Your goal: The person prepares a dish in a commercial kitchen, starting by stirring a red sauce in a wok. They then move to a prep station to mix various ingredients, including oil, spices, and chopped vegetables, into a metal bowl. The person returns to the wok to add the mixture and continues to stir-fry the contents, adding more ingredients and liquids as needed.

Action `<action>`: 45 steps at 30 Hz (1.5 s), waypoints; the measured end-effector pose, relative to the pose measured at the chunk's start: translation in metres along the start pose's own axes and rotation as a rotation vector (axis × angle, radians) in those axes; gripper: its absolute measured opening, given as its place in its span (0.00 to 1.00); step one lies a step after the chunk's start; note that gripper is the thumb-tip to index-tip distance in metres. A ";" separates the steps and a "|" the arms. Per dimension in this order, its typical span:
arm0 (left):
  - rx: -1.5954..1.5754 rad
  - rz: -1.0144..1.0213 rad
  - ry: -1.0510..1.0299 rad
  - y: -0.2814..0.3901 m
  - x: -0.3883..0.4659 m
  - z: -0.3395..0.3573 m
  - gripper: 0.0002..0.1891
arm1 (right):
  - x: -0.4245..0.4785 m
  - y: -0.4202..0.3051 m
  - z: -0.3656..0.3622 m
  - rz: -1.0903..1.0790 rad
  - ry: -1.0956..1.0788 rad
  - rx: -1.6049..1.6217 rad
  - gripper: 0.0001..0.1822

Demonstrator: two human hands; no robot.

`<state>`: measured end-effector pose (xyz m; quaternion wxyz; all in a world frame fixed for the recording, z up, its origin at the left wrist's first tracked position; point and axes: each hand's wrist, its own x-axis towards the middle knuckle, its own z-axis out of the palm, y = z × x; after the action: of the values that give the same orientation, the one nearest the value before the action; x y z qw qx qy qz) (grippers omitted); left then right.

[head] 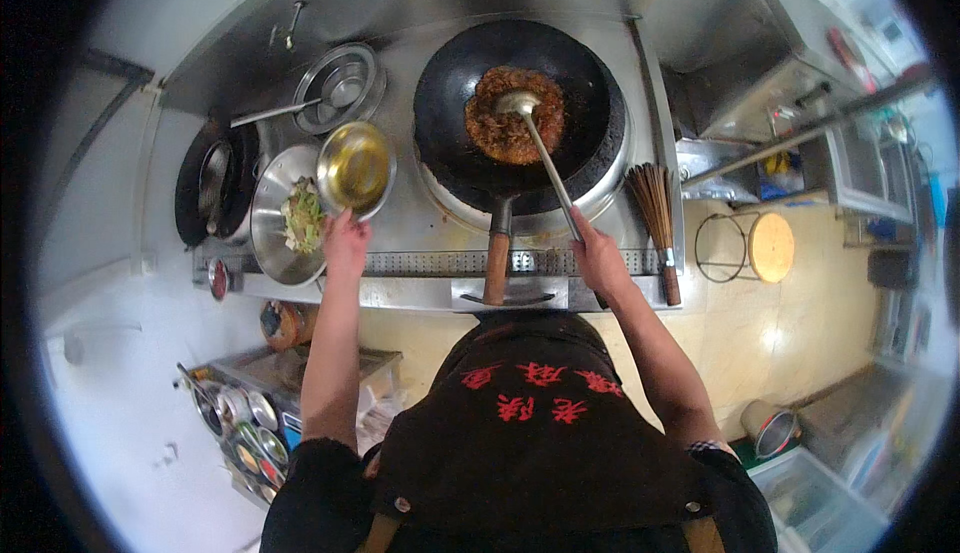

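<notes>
My right hand (602, 256) is closed around the long handle of a metal ladle (549, 163). The ladle's bowl rests in a reddish-brown, oily mixture (491, 132) at the bottom of a black wok (442, 95). The wok sits over a round burner, its wooden handle (496, 271) pointing towards me. To the left, my left hand (347, 241) has its fingers on the near rim of a metal bowl of yellow oily liquid (356, 166). Beside and partly under that hand is a wider steel bowl (274, 234) with chopped green and pale vegetables (302, 219).
Behind the oil bowl stands a metal pot (352, 57) with a ladle (277, 112) across it. A dark pan (191, 200) lies far left. A bamboo wok brush (656, 215) lies along the stove's right edge. Ingredient containers (259, 440) are lower left; a stool (771, 247) stands right.
</notes>
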<state>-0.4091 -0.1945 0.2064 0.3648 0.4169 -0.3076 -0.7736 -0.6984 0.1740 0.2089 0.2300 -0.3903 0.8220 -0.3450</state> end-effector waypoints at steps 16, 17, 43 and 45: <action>-0.179 0.223 0.845 0.007 -0.324 -0.396 0.07 | -0.013 -0.013 0.073 -0.024 -0.168 -0.154 0.33; -0.329 0.285 0.960 -0.003 -0.340 -0.418 0.06 | -0.027 0.000 0.061 -0.071 -0.182 -0.167 0.32; -0.561 0.066 0.920 -0.069 -0.348 -0.644 0.32 | -0.044 -0.054 0.023 0.342 -0.091 -0.185 0.29; -0.409 -0.063 0.864 -0.085 -0.320 -0.618 0.30 | -0.038 -0.042 0.015 0.178 -0.051 -0.308 0.29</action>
<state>0.2256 0.0088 -0.0117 0.5101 0.6290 0.0433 -0.5850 -0.6462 0.1791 0.2348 0.2178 -0.3551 0.8904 -0.1834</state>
